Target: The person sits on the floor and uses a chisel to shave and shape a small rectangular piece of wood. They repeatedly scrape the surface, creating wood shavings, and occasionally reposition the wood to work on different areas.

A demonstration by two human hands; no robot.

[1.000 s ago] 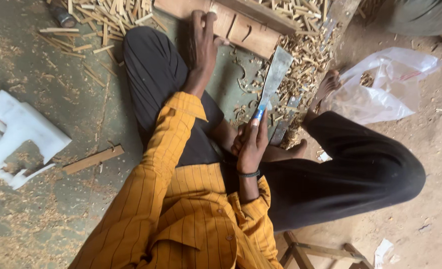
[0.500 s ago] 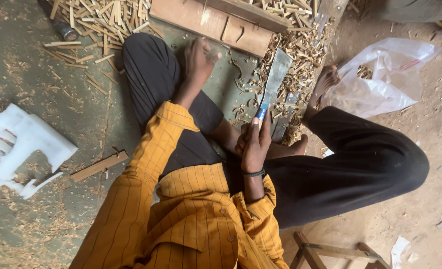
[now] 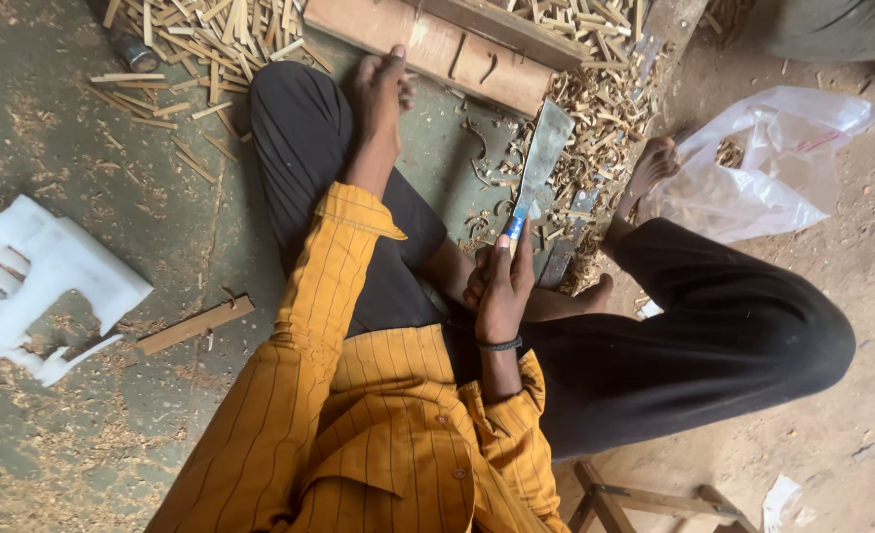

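— Your right hand [image 3: 501, 286] was clamped on the blue handle of the broad knife [image 3: 541, 158], blade pointing away from you, probably to keep the edge clear of your legs.

— And your left hand [image 3: 380, 89]? Well left of the knife, fingers curled against the wooden plank [image 3: 427, 44]; I couldn't tell whether it gripped anything. Bamboo splints [image 3: 200, 39] lay beyond.

A broad, flat metal blade [image 3: 541, 158] with a blue-wrapped handle points up and away, its tip over a litter of wood shavings. A long pale wooden plank [image 3: 427, 51] lies flat on the floor beyond it.
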